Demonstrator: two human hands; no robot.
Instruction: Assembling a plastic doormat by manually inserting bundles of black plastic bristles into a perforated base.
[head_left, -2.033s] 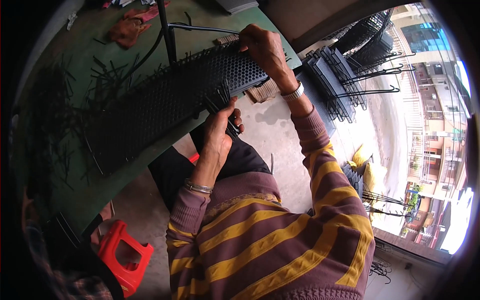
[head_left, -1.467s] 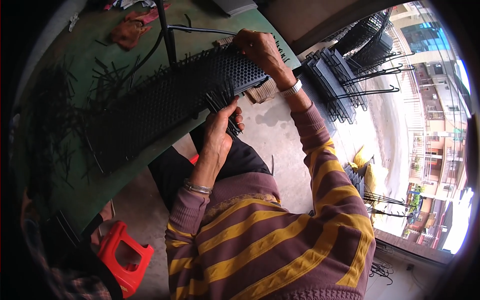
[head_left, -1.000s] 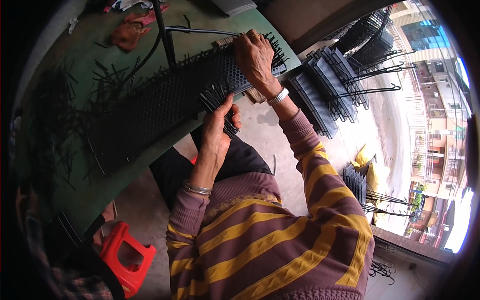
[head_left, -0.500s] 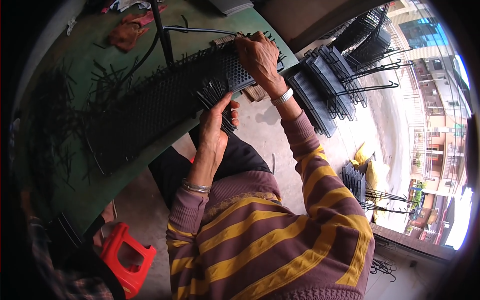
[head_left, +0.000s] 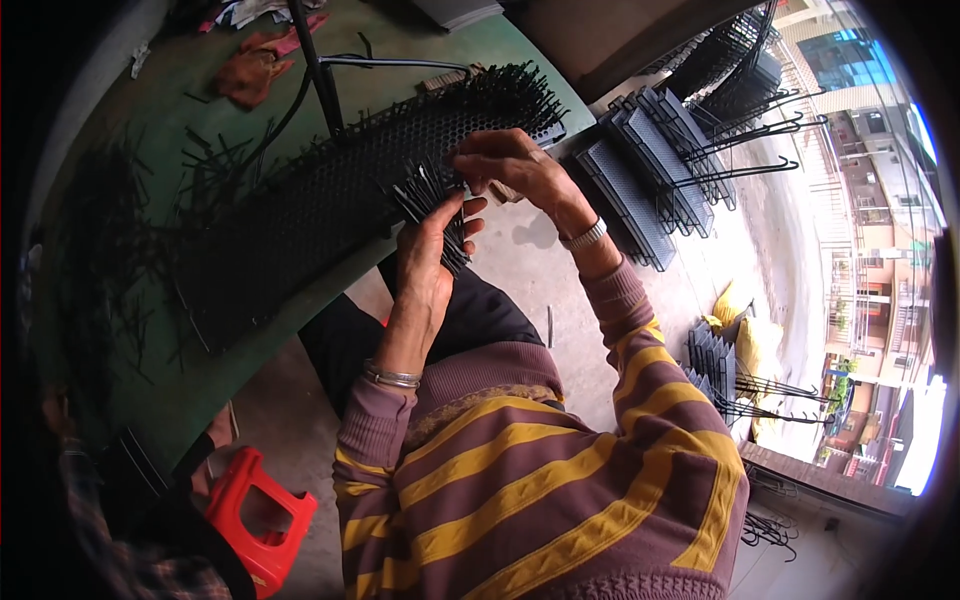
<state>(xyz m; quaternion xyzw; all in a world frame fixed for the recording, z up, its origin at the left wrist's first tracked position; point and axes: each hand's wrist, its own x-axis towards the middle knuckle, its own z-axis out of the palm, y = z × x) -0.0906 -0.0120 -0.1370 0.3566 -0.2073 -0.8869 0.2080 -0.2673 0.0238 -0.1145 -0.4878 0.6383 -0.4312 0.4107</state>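
Note:
My left hand (head_left: 428, 250) is closed around a bundle of thin black strips (head_left: 425, 188), which fan out above the thumb. Right beside the bundle's upper end is my right hand (head_left: 515, 168), its fingers bent and drawn together; whatever they hold, if anything, is too small to make out. Behind both hands a long black perforated panel (head_left: 330, 190) lies slanted on the green table. Many black strips (head_left: 510, 88) stand upright in a dense row at the panel's far right end and along its back edge.
Loose black strips (head_left: 125, 270) are heaped on the green table (head_left: 215, 385) at left. A black metal frame (head_left: 325, 90) rises behind the panel, near a reddish cloth (head_left: 250, 72). Black mesh racks (head_left: 640, 180) stand at right. A red stool (head_left: 262, 520) is at lower left.
My right hand has come down and toward me from the panel's far right end to the bundle, uncovering the strips standing there. My left hand stays nearly in place with the bundle.

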